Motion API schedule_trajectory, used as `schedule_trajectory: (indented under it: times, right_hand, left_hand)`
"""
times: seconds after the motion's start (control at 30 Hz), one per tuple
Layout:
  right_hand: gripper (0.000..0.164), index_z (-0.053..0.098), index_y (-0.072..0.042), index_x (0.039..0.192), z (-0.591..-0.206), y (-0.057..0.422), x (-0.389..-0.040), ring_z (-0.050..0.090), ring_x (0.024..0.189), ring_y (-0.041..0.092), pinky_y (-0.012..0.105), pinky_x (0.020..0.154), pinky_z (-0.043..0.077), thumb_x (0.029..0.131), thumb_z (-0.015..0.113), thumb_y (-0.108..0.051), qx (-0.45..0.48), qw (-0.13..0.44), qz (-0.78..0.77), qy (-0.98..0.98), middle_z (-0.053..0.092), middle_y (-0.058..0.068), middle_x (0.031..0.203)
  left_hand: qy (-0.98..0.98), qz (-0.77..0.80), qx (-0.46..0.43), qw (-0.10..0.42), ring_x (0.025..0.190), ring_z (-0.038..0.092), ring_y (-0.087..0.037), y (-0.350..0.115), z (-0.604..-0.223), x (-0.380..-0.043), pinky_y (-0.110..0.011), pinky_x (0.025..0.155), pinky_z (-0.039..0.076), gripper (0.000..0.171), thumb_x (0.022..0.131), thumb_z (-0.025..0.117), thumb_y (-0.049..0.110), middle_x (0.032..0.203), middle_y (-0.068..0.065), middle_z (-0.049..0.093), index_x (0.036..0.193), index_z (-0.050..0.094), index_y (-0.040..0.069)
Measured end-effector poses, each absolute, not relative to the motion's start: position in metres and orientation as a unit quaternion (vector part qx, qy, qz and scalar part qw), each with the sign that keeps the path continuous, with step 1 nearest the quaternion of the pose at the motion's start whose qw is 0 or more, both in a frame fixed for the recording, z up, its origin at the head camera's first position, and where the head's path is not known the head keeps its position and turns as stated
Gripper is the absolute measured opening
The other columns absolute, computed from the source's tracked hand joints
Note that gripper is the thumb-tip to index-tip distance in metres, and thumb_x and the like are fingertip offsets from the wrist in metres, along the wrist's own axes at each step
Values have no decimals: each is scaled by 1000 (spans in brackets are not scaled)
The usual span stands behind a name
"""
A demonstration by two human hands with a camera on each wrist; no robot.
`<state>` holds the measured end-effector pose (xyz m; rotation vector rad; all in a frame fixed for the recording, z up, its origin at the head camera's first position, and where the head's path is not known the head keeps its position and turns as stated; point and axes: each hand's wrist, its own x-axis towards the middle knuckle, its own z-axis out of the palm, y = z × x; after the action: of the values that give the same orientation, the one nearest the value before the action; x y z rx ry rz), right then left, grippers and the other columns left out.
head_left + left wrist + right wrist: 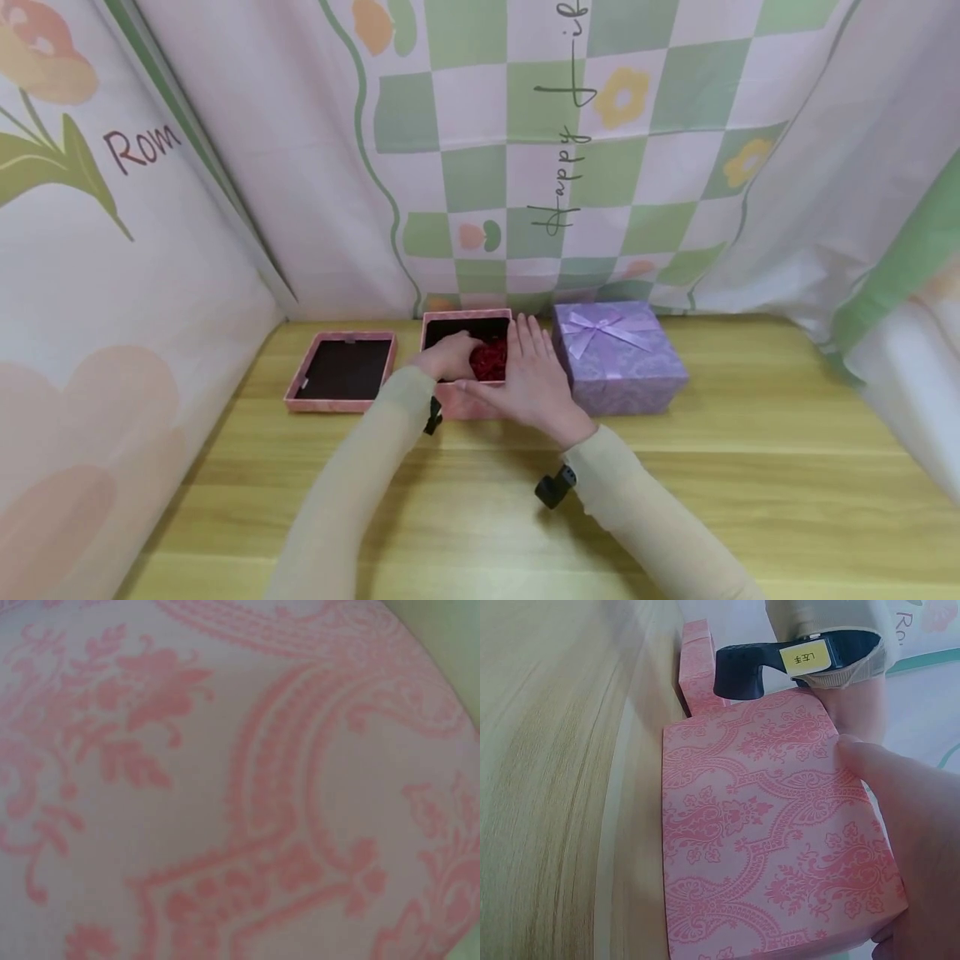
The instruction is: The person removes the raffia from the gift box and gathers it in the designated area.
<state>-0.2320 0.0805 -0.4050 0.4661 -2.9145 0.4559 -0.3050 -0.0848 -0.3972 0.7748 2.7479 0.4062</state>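
An uncovered pink box with a dark inside stands at the middle back of the table. My left hand reaches down into it, beside a dark red crinkled bunch. The left fingertips are hidden, so I cannot tell whether they grip the bunch. Straight fingers of my right hand lie along the box's right wall, its thumb spread across the front rim. In the right wrist view the box's patterned front face shows, with the right thumb at its upper edge. Only blurred pink pattern fills the left wrist view.
Left of the box lies its pink lid, dark inside facing up. A purple gift box with a ribbon bow stands close by the right hand. A checked curtain hangs behind the wooden table.
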Motion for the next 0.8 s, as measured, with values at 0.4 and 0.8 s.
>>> schedule_trajectory:
  times: [0.4,0.8]
  right_hand:
    - [128,13,10,158,-405,80,-234,0,153,36,48,122,4,83,46,-88,157,79,152,-973,10,27,165]
    - [128,16,11,157,-405,79,-232,2,153,38,47,122,4,82,50,-87,156,85,156,-972,13,29,164]
  left_hand:
    - [941,163,274,115,104,65,-21,-85,-401,-309,-36,91,53,36,83,81,8,114,-6,72,118,74,8]
    - [942,171,274,90,81,60,-16,-85,-396,-307,-32,71,49,25,80,75,-3,94,1,71,101,75,10]
